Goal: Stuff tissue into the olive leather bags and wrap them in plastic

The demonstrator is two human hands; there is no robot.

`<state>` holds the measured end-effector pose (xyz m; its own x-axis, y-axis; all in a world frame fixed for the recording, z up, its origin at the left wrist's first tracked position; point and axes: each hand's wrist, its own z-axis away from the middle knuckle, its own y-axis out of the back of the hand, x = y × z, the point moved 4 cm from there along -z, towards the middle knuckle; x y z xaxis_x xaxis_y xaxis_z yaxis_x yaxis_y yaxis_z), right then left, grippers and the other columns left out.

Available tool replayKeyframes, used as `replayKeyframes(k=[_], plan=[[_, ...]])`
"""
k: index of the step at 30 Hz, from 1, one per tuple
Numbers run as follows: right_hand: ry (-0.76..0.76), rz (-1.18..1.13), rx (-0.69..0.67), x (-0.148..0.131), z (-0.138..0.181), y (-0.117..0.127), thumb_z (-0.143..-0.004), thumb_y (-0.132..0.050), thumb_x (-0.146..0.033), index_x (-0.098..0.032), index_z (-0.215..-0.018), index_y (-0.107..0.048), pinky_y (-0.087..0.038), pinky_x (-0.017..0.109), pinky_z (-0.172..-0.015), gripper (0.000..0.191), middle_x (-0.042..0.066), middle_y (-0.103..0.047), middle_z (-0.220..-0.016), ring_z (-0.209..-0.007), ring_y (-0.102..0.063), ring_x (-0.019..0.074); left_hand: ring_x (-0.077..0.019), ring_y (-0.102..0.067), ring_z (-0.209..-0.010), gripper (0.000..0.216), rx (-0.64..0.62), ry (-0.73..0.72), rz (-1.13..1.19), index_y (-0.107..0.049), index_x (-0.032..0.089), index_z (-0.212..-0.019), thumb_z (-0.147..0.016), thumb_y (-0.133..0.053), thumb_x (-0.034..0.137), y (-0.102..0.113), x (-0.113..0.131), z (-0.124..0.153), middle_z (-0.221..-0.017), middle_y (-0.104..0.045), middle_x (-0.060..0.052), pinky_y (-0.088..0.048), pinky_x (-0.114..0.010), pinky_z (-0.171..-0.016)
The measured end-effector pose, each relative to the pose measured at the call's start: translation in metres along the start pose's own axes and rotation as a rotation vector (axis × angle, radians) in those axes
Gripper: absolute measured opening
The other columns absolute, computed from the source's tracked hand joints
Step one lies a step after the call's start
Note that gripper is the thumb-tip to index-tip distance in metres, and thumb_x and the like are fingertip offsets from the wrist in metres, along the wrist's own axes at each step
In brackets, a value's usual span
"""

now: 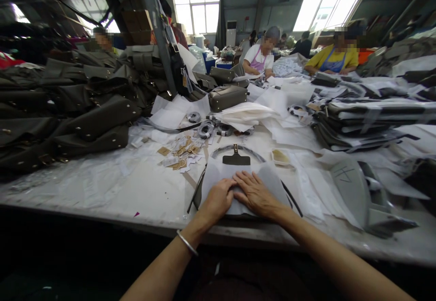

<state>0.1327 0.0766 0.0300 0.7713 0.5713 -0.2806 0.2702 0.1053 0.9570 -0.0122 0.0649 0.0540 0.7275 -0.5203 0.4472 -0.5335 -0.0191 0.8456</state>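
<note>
Lying flat on paper [272, 183], bare table edge [116, 209] leftward, the right hand [254, 194] touches the left hand [217, 197], grip unclear.

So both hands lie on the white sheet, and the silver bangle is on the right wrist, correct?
Not quite: the head view shows the silver bangle on the left wrist, not the right. The left hand and right hand do lie on the white sheet.

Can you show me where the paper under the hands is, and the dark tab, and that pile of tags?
Paper [272, 184]: head view, on its right part.
Tab [236, 160]: head view, on its wide lower part.
Tags [185, 152]: head view, mid-pile.
</note>
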Motion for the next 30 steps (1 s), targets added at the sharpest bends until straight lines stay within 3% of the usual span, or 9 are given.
replayKeyframes(k=[4, 8, 12, 16, 18, 21, 24, 26, 30], plan=[[-0.012, 0.042, -0.057, -0.005, -0.003, 0.002, -0.096, -0.048, -0.037, -0.013, -0.146, -0.044, -0.017, 0.06, -0.117, 0.055, 0.018, -0.036, -0.154, -0.145, -0.026, 0.0346, -0.0214, -0.071, -0.089, 0.021, -0.255, -0.034, -0.146, -0.065, 0.015, -0.102, -0.084, -0.057, 0.008, -0.001, 0.013, -0.025, -0.097, -0.073, -0.009, -0.058, -0.032, -0.083], [-0.046, -0.009, -0.099, -0.005, -0.004, 0.004, -0.095, -0.049, -0.039, -0.011, -0.15, -0.036, -0.012, 0.059, -0.119, 0.063, 0.019, -0.032, -0.155, -0.146, -0.023, 0.0338, -0.0223, -0.071, -0.078, 0.017, -0.195, 0.093, -0.256, -0.061, 0.011, -0.103, -0.092, -0.048, 0.01, -0.012, 0.01, -0.044, -0.088, -0.07, -0.013, -0.057, -0.031, -0.068], [-0.12, -0.192, -0.145, 0.005, -0.007, 0.011, -0.089, -0.057, -0.05, -0.01, -0.149, -0.036, -0.016, 0.056, -0.119, 0.075, 0.02, -0.033, -0.155, -0.145, -0.027, 0.0322, -0.0201, -0.069, -0.075, 0.022, -0.103, 0.177, -0.336, -0.057, 0.01, -0.107, -0.093, -0.041, 0.006, -0.02, -0.005, -0.04, -0.093, -0.067, -0.012, -0.055, -0.03, -0.065], [-0.17, -0.356, -0.013, 0.015, -0.016, 0.021, -0.098, -0.041, -0.035, -0.018, -0.135, -0.056, -0.038, 0.045, -0.11, 0.043, 0.012, -0.059, -0.137, -0.126, -0.054, 0.0252, -0.023, -0.065, -0.096, 0.017, -0.044, 0.086, -0.351, -0.059, 0.014, -0.103, -0.095, -0.045, 0.011, -0.02, -0.008, -0.034, -0.1, -0.065, -0.01, -0.053, -0.036, -0.081], [-0.216, -0.3, 0.078, 0.019, -0.019, 0.019, -0.1, -0.034, -0.029, -0.018, -0.124, -0.063, -0.043, 0.04, -0.105, 0.039, 0.011, -0.066, -0.126, -0.117, -0.06, 0.023, -0.0251, -0.058, -0.11, 0.015, -0.018, 0.044, -0.356, -0.061, 0.015, -0.103, -0.095, -0.048, 0.015, -0.02, -0.008, -0.034, -0.106, -0.064, -0.01, -0.046, -0.042, -0.096], [-0.231, -0.062, 0.122, 0.019, -0.02, 0.004, -0.099, -0.042, -0.033, -0.016, -0.126, -0.062, -0.033, 0.046, -0.112, 0.038, 0.013, -0.061, -0.134, -0.127, -0.052, 0.0279, -0.0262, -0.055, -0.115, 0.016, 0.018, 0.052, -0.362, -0.063, 0.016, -0.101, -0.096, -0.048, 0.02, -0.022, -0.01, -0.037, -0.106, -0.065, -0.01, -0.036, -0.048, -0.106], [-0.238, 0.106, 0.118, 0.02, -0.018, -0.005, -0.099, -0.043, -0.039, -0.016, -0.133, -0.057, -0.023, 0.052, -0.115, 0.043, 0.013, -0.054, -0.142, -0.135, -0.043, 0.0319, -0.0253, -0.06, -0.097, 0.021, 0.053, 0.127, -0.367, -0.064, 0.014, -0.095, -0.098, -0.044, 0.021, -0.022, -0.018, -0.04, -0.096, -0.066, -0.011, -0.043, -0.045, -0.093], [-0.238, 0.169, 0.14, 0.019, -0.017, -0.001, -0.101, -0.041, -0.039, -0.016, -0.131, -0.058, -0.027, 0.049, -0.111, 0.042, 0.013, -0.058, -0.138, -0.13, -0.049, 0.0309, -0.0252, -0.061, -0.089, 0.025, 0.073, 0.172, -0.369, -0.064, 0.013, -0.091, -0.099, -0.043, 0.024, -0.022, -0.023, -0.041, -0.09, -0.066, -0.012, -0.045, -0.041, -0.083], [-0.233, 0.251, 0.206, 0.016, -0.018, 0.014, -0.102, -0.038, -0.04, -0.019, -0.107, -0.067, -0.039, 0.039, -0.09, 0.036, 0.01, -0.072, -0.102, -0.098, -0.063, 0.0254, -0.0248, -0.06, -0.088, 0.026, 0.095, 0.186, -0.363, -0.065, 0.015, -0.087, -0.098, -0.046, 0.03, -0.019, -0.026, -0.042, -0.089, -0.066, -0.01, -0.043, -0.039, -0.081]])
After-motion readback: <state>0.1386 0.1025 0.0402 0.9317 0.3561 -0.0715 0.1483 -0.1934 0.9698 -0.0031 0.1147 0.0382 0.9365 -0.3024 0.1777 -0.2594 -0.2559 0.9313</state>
